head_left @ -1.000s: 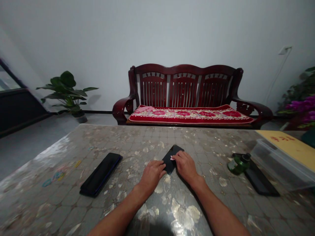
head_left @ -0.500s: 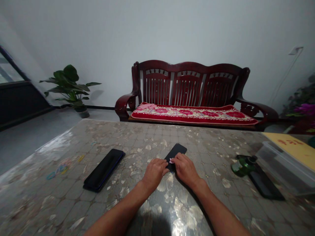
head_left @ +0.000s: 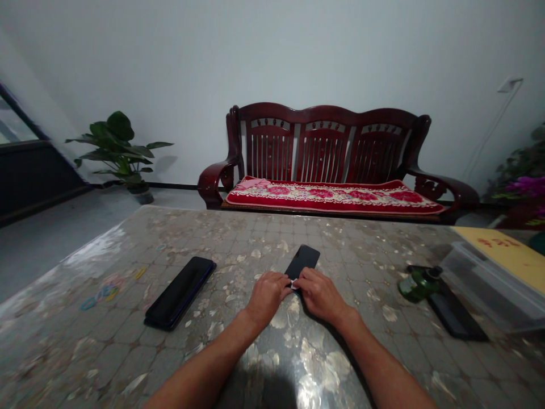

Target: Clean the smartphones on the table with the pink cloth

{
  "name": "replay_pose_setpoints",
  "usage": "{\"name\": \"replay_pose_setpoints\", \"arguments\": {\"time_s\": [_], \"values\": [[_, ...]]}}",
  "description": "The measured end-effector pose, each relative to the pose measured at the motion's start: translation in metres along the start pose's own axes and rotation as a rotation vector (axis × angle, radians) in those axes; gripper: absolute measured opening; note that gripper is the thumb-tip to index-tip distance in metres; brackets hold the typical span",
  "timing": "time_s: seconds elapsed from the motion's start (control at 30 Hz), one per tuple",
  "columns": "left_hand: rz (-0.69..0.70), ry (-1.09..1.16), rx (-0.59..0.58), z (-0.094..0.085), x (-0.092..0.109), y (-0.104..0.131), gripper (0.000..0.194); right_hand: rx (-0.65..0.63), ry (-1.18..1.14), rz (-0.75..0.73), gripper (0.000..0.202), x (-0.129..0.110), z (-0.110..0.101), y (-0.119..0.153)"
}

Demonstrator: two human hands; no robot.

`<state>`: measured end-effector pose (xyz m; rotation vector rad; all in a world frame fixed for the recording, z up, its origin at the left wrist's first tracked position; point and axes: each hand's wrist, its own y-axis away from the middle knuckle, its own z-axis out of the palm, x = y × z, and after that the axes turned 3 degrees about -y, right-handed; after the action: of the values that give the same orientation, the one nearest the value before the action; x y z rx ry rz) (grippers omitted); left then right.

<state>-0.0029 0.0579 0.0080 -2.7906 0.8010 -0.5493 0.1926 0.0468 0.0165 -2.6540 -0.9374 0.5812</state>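
From where I stand, both bare hands meet over the near end of a dark phone, which lies flat and slantwise on the counter, its far end uncovered. The right hand has its fingers pinched on a small whitish scrap, right down at the phone's surface; so close a pinch looks meant for control over something so thin. The left hand curls in from the other side, fingers bent at the phone's near end, probably to stop it sliding on the smooth cover; whether they grip its edge, press on it or also touch the scrap, I cannot tell. With the counter beneath the phone, neither hand seems to need to bear its weight. Off to the left lies a black stack of what look like phones, and beyond it some coloured bands, both well apart from the hands, perhaps to leave elbow room. To the right, a green bottle is by the upper end of another dark slab, near a clear plastic box with a yellow sheet over its top.
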Motion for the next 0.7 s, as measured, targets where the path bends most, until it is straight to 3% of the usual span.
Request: {"name": "replay_pose_setpoints", "arguments": {"time_s": [0.2,0.47,0.7], "values": [[0.004,0.017,0.010,0.002,-0.003,0.000,0.019,0.088,0.046,0.122,0.025,0.004,0.002,-0.002],[0.008,0.052,0.011,0.003,-0.008,0.000,0.017,0.016,-0.047,-0.035,0.028,-0.003,0.002,0.002],[0.010,0.051,0.023,0.005,-0.009,0.000,0.017,0.154,0.036,0.159,0.029,0.010,0.002,-0.003]]}}
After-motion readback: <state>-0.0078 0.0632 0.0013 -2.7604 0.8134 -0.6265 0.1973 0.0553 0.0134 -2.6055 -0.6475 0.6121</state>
